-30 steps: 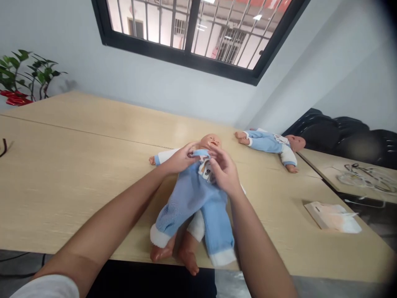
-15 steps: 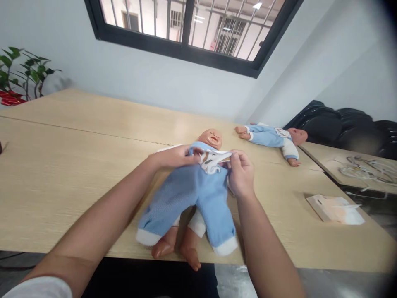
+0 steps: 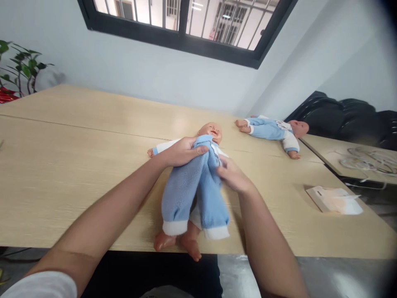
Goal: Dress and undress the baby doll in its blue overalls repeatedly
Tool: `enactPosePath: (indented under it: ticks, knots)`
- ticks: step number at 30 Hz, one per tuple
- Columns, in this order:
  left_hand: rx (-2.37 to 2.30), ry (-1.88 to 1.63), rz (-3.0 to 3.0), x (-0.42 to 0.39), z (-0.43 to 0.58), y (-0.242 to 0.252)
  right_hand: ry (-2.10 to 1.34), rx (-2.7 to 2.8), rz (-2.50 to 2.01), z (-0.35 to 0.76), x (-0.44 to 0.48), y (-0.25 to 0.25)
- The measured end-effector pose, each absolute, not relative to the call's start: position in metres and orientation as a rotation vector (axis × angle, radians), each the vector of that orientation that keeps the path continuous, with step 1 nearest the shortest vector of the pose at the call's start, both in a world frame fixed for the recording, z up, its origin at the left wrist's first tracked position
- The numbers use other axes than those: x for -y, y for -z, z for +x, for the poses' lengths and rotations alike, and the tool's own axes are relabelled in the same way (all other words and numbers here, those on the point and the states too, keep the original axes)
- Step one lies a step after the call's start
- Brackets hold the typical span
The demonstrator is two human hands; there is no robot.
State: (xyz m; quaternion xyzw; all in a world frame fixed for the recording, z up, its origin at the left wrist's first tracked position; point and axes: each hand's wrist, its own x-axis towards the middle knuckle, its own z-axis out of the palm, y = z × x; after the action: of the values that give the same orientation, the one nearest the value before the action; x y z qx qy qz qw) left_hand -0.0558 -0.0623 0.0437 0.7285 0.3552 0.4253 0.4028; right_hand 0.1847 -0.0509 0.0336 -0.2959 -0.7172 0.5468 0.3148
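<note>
Blue fleece doll overalls [image 3: 182, 190] with white cuffs hang from my hands over a baby doll [image 3: 211, 129] that lies on its back. My left hand [image 3: 186, 151] is closed on the top left of the overalls, thumb on the front. Closed at their right edge, beside the white printed patch, is my right hand [image 3: 231, 171]; its fingertips are slightly blurred. The doll's head points away from me, and its bare feet [image 3: 190, 244] stick out below the cuffs at the table's front edge. The garment covers most of its body; one white sleeve shows at left.
A second doll [image 3: 269, 131] in a blue and white outfit lies at the back right. An open tissue pack [image 3: 333, 200] is on the right of the table [image 3: 77, 178]. Coiled white cables [image 3: 369, 161], stacked black chairs [image 3: 338, 114] and a potted plant [image 3: 26, 66] are farther off.
The overalls' waist, stretched flat between both hands before, is now bunched and partly folded, with the patch turned to the right. The legs hang closer together. My right hand has moved slightly left.
</note>
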Motion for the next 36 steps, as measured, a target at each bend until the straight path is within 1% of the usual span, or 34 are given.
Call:
enactPosePath:
  ticks: [2, 4, 8, 10, 12, 14, 17, 21, 24, 27, 30, 32, 34, 36]
  knots:
    - [-0.907, -1.023, 1.845, 0.063, -0.056, -0.044, -1.338, 1.996, -0.841, 0.180, 0.054, -0.034]
    - [-0.901, -0.919, 1.867, 0.063, -0.059, -0.046, -1.315, 1.890, -0.871, 0.177, 0.055, -0.033]
    - [-0.887, -0.598, 1.952, 0.063, -0.070, -0.054, -1.439, 1.530, -0.847, 0.175, 0.055, -0.027]
    - [-0.919, -0.438, 1.968, 0.064, -0.072, -0.057, -1.534, 1.477, -0.840, 0.173, 0.055, -0.025]
    - [-0.962, -0.348, 1.960, 0.065, -0.074, -0.059, -1.615, 1.484, -0.814, 0.171, 0.056, -0.025]
    - [-0.969, -0.364, 1.927, 0.065, -0.076, -0.058, -1.660, 1.525, -0.777, 0.169, 0.058, -0.025]
    - [-0.887, -0.546, 1.805, 0.062, -0.077, -0.053, -1.664, 1.691, -0.729, 0.170, 0.059, -0.025]
    - [-0.797, -0.680, 1.668, 0.061, -0.072, -0.045, -1.531, 1.966, -0.710, 0.175, 0.056, -0.026]
    - [-0.764, -0.674, 1.576, 0.061, -0.067, -0.040, -1.376, 1.943, -0.755, 0.176, 0.052, -0.026]
    - [-0.720, -0.637, 1.553, 0.061, -0.065, -0.038, -1.315, 1.788, -0.795, 0.174, 0.050, -0.023]
    - [-0.770, -0.500, 1.706, 0.060, -0.068, -0.040, -1.349, 1.658, -0.823, 0.170, 0.052, -0.018]
    - [-0.832, -0.401, 1.778, 0.060, -0.071, -0.043, -1.431, 1.618, -0.798, 0.169, 0.056, -0.017]
    - [-0.866, -0.404, 1.762, 0.060, -0.075, -0.044, -1.560, 1.654, -0.744, 0.169, 0.058, -0.017]
    - [-0.849, -0.508, 1.676, 0.060, -0.078, -0.043, -1.639, 1.748, -0.703, 0.170, 0.060, -0.021]
